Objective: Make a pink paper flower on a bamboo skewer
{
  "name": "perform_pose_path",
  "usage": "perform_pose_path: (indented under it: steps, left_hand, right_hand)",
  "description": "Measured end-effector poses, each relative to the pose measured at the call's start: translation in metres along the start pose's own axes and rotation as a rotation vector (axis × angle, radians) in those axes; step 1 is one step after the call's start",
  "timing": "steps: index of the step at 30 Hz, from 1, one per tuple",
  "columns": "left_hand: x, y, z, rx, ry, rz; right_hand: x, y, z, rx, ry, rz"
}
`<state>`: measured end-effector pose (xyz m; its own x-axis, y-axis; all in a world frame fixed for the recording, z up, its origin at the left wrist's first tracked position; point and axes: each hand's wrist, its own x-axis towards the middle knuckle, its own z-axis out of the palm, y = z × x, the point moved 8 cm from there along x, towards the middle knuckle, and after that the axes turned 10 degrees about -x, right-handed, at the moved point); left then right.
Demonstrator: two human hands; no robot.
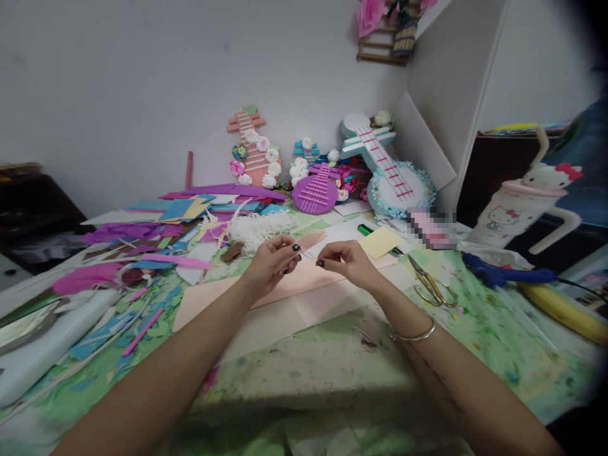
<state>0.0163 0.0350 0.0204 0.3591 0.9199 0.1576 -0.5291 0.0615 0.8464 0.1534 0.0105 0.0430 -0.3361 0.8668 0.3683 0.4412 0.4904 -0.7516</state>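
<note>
My left hand [275, 263] is closed in a pinch, thumb against fingers. Facing it, my right hand [346, 259] pinches too, with a silver bangle on the wrist. A thin white string [308, 253] spans the short gap between the fingertips; its ends are hidden in the fingers. Beneath both hands lies a pale peach paper sheet [209, 304], over a lighter sheet. Just behind my left hand sits a tangled heap of white string [261, 231]. A pale yellow paper piece [381, 242] lies beyond my right hand.
Gold-handled scissors [432, 285], a blue glue gun [503, 271], a banana [565, 310] and a white tumbler [517, 209] stand or lie at right. Coloured paper scraps [137, 323] cover the left. Lute-shaped crafts, one purple [316, 193] and one light blue [394, 177], lean at the back.
</note>
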Motion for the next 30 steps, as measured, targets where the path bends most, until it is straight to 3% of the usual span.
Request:
perform_pose_path:
  steps: [7,12,16,21,27,30]
  left_hand:
    - [-0.008,-0.009,0.012,-0.018,-0.153,-0.163]
    - [-0.026,-0.022,0.029,0.140,-0.358,-0.384]
    - [-0.032,-0.029,0.031,0.233,-0.441,-0.477]
    - [-0.027,-0.032,0.023,0.403,-0.454,-0.492]
    - [-0.025,-0.038,0.016,0.524,-0.445,-0.490]
    - [-0.019,-0.037,0.010,0.532,-0.352,-0.440]
  right_hand:
    - [0.001,0.004,0.006,0.083,-0.016,0.013]
    - [0.001,-0.001,0.010,-0.009,-0.098,-0.005]
    - [0.001,0.001,0.015,-0.158,-0.169,-0.023]
    - [0.001,-0.010,0.007,-0.506,-0.035,-0.258]
    - [-0.004,-0.024,0.007,-0.500,0.060,-0.427]
    - [-0.006,-0.029,0.005,-0.415,0.085,-0.439]
